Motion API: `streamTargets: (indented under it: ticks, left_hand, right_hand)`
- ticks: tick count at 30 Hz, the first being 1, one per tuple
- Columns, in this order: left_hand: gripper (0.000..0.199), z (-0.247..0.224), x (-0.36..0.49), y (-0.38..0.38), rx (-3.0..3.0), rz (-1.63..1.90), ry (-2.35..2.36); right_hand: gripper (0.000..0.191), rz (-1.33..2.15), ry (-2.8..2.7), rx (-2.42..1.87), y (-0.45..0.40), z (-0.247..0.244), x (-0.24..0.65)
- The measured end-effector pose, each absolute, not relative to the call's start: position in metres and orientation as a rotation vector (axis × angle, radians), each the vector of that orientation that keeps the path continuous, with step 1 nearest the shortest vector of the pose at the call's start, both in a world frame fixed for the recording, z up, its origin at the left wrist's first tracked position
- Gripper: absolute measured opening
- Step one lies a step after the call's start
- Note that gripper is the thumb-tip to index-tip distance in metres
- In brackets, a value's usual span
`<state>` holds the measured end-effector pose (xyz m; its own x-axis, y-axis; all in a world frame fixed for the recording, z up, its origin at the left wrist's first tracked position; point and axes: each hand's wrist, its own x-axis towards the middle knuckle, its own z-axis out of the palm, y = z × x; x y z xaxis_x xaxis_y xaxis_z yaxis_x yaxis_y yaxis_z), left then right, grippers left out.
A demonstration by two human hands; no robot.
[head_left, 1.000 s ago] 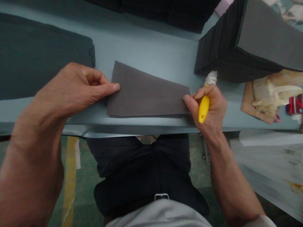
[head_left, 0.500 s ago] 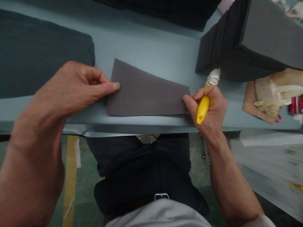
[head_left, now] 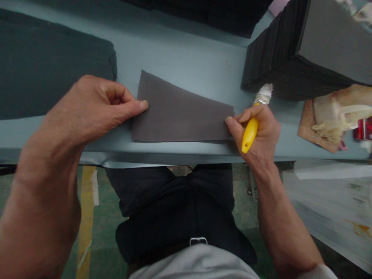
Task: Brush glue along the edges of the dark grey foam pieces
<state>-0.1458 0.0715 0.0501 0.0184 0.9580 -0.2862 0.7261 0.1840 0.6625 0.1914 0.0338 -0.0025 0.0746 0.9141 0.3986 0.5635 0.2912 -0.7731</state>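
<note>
A dark grey flat piece [head_left: 183, 112], wider at its left end, is held just above the table [head_left: 180, 58] near the front edge. My left hand [head_left: 99, 108] pinches its left edge between thumb and fingers. At its narrow right end, my right hand [head_left: 257, 128] grips the corner with thumb and fingertips. That same hand also holds a brush with a yellow handle [head_left: 250, 135]; its whitish bristles point up and away from me. The fingertips under the piece are hidden.
A tall stack of dark pieces [head_left: 273, 58] stands at the right, beside a brown board with a stained pot-like item [head_left: 328, 116]. Dark stacked material [head_left: 52, 66] lies at the left, more [head_left: 203, 13] at the back.
Almost nothing differs; the grey piece and both hands appear shifted very slightly to the right.
</note>
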Motion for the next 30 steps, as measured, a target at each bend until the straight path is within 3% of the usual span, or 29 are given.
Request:
streamTargets:
  ticks: [18, 30]
  left_hand:
    - [0.052, 0.049, -0.141, 0.067, 1.701, 0.392, 1.842]
    - [0.058, 0.048, -0.140, 0.064, 1.691, 0.354, 1.893]
  right_hand:
    - [0.027, 0.350, -1.671, -1.436, 0.029, -0.001, 0.188]
    - [0.030, 0.209, -1.725, -1.461, 0.029, -0.011, 0.188]
